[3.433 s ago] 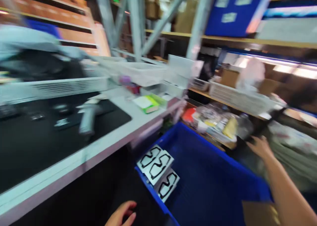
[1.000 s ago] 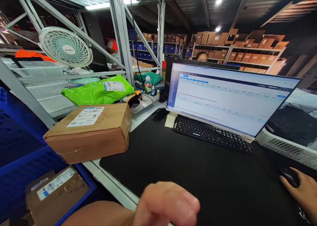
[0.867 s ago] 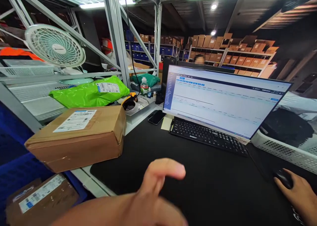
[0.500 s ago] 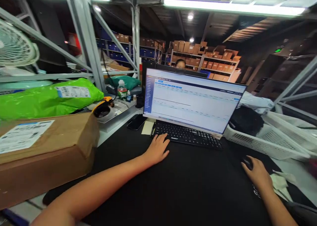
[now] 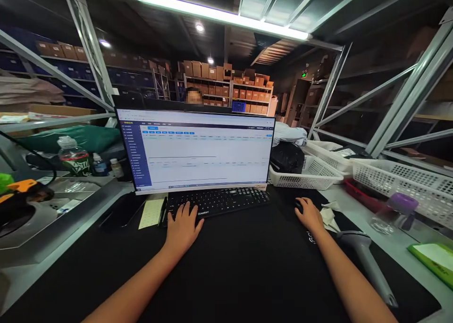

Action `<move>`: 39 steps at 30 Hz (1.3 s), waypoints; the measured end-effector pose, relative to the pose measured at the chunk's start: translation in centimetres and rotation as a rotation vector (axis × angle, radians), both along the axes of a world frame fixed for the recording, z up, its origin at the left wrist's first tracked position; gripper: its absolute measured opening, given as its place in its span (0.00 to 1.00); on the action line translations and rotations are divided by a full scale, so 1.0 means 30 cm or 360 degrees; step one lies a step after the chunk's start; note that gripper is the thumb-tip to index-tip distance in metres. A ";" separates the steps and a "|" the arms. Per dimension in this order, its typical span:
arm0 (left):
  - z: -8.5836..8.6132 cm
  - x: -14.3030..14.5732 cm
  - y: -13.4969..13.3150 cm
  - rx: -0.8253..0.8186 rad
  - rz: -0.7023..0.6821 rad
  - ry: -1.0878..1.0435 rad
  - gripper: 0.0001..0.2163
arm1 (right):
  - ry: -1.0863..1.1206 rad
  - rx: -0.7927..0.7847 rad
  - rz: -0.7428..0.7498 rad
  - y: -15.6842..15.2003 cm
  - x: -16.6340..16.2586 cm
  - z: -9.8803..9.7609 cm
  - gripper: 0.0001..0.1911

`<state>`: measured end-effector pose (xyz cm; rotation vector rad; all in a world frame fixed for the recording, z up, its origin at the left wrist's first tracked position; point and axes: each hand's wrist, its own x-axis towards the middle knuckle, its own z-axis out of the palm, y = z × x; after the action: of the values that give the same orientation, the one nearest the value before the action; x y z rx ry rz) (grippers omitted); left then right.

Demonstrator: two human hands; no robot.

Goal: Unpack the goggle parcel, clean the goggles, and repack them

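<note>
My left hand (image 5: 182,229) rests with spread fingers on the left end of a black keyboard (image 5: 226,202). Nothing is in its grasp. On the black desk mat (image 5: 240,266), my right hand (image 5: 311,218) curls over a dark computer mouse (image 5: 299,204), most of which it hides. Behind the keyboard stands a wide monitor (image 5: 208,159) showing a page with a dark blue side menu and mostly blank tables. A yellow note pad (image 5: 151,213) and a pen (image 5: 163,211) lie just left of the keyboard, beside a dark phone (image 5: 124,211).
A grey handheld scanner (image 5: 368,261) lies right of my right forearm. White perforated baskets (image 5: 300,180) line the right side. At left are a bottle (image 5: 73,157) and a tape dispenser (image 5: 26,200). Beyond the monitor, a person (image 5: 193,95) shows partly before shelves of cartons.
My view has swung right and levelled, so the scanner and more baskets show, while the fan and large carton have left the picture. Both hands keep their places at keyboard and mouse.
</note>
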<state>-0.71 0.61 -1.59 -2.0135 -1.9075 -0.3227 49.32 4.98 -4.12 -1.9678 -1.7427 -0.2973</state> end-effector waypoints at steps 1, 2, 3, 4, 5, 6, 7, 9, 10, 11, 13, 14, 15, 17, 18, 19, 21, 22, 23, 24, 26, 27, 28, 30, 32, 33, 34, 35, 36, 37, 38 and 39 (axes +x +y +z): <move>0.003 0.003 -0.004 -0.0008 0.0014 0.0002 0.24 | 0.0002 -0.0004 -0.0008 0.000 -0.001 0.001 0.22; 0.006 0.006 -0.007 -0.0017 0.0023 0.0002 0.24 | 0.0002 -0.0008 -0.0014 0.001 -0.002 0.001 0.22; 0.009 0.009 -0.008 -0.0024 0.0027 0.0001 0.24 | 0.0001 -0.0012 -0.0019 0.001 -0.003 0.002 0.22; 0.011 0.011 -0.009 -0.0027 0.0028 0.0001 0.24 | -0.0001 -0.0013 -0.0020 0.000 -0.003 0.002 0.22; 0.013 0.011 -0.009 -0.0029 0.0025 0.0002 0.23 | -0.0004 -0.0014 -0.0019 0.000 -0.003 0.003 0.22; 0.013 0.011 -0.008 -0.0028 0.0023 0.0004 0.23 | -0.0006 -0.0013 -0.0015 -0.001 -0.003 0.003 0.22; 0.013 0.011 -0.008 -0.0025 0.0020 0.0007 0.23 | -0.0008 -0.0012 -0.0012 -0.003 -0.004 0.004 0.21; 0.014 0.010 -0.008 -0.0023 0.0015 0.0011 0.23 | -0.0010 -0.0008 -0.0008 -0.006 -0.003 0.005 0.21; 0.015 0.010 -0.009 -0.0026 0.0013 0.0011 0.23 | -0.0010 -0.0006 -0.0008 -0.007 -0.003 0.005 0.21; 0.017 0.011 -0.010 -0.0031 0.0014 0.0010 0.23 | -0.0010 -0.0005 -0.0010 -0.009 -0.003 0.005 0.21; 0.022 0.013 -0.012 -0.0044 0.0021 0.0012 0.23 | -0.0010 -0.0003 -0.0014 -0.010 -0.003 0.005 0.20; 0.024 0.014 -0.013 -0.0050 0.0025 0.0015 0.23 | -0.0012 -0.0004 -0.0015 -0.010 -0.002 0.005 0.20; 0.026 0.015 -0.014 -0.0056 0.0027 0.0018 0.23 | -0.0014 -0.0005 -0.0017 -0.010 -0.002 0.005 0.20; 0.029 0.017 -0.014 -0.0068 0.0030 0.0021 0.23 | -0.0018 -0.0009 -0.0019 -0.011 -0.001 0.006 0.20; 0.030 0.018 -0.014 -0.0074 0.0029 0.0020 0.23 | -0.0019 -0.0009 -0.0020 -0.011 -0.001 0.006 0.21; 0.030 0.019 -0.014 -0.0077 0.0029 0.0017 0.23 | -0.0021 -0.0008 -0.0020 -0.011 0.000 0.006 0.22; 0.029 0.020 -0.014 -0.0080 0.0030 0.0009 0.23 | -0.0022 -0.0004 -0.0021 -0.010 0.004 0.004 0.23; 0.029 0.021 -0.015 -0.0080 0.0033 0.0005 0.23 | -0.0023 -0.0001 -0.0020 -0.010 0.006 0.002 0.23; 0.029 0.021 -0.016 -0.0078 0.0034 0.0002 0.23 | -0.0023 0.0003 -0.0018 -0.009 0.009 0.000 0.23; 0.029 0.022 -0.018 -0.0077 0.0037 0.0000 0.24 | -0.0022 0.0009 -0.0013 -0.009 0.012 -0.004 0.23; 0.030 0.023 -0.021 -0.0082 0.0047 -0.0002 0.24 | -0.0018 0.0026 0.0000 -0.008 0.018 -0.012 0.24; 0.031 0.024 -0.023 -0.0089 0.0053 -0.0004 0.24 | -0.0014 0.0037 0.0007 -0.007 0.021 -0.016 0.25; 0.031 0.025 -0.024 -0.0098 0.0056 -0.0005 0.24 | -0.0010 0.0050 0.0014 -0.006 0.024 -0.020 0.25; 0.032 0.026 -0.025 -0.0117 0.0063 -0.0004 0.24 | 0.0000 0.0074 0.0020 -0.004 0.030 -0.027 0.26; 0.032 0.027 -0.025 -0.0127 0.0068 -0.0001 0.25 | 0.0008 0.0094 0.0020 -0.003 0.035 -0.033 0.26; 0.032 0.028 -0.025 -0.0131 0.0073 -0.0002 0.25 | 0.0012 0.0104 0.0020 -0.003 0.037 -0.034 0.26; 0.031 0.028 -0.024 -0.0133 0.0076 -0.0004 0.25 | 0.0014 0.0113 0.0020 -0.004 0.038 -0.036 0.26; 0.031 0.029 -0.024 -0.0134 0.0077 -0.0006 0.25 | 0.0015 0.0120 0.0023 -0.005 0.040 -0.037 0.26; 0.031 0.030 -0.024 -0.0133 0.0078 -0.0007 0.25 | 0.0016 0.0126 0.0025 -0.006 0.040 -0.038 0.26; 0.031 0.031 -0.025 -0.0132 0.0077 -0.0007 0.25 | 0.0016 0.0130 0.0025 -0.008 0.041 -0.038 0.26; 0.032 0.032 -0.026 -0.0130 0.0074 -0.0005 0.25 | 0.0015 0.0129 0.0022 -0.009 0.041 -0.038 0.25; 0.032 0.033 -0.026 -0.0126 0.0069 -0.0002 0.25 | 0.0014 0.0124 0.0019 -0.011 0.041 -0.037 0.25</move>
<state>0.26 -0.18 -0.62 -2.0183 -1.9915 -0.2410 50.54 4.66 -5.22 -1.9004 -1.7111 -0.3467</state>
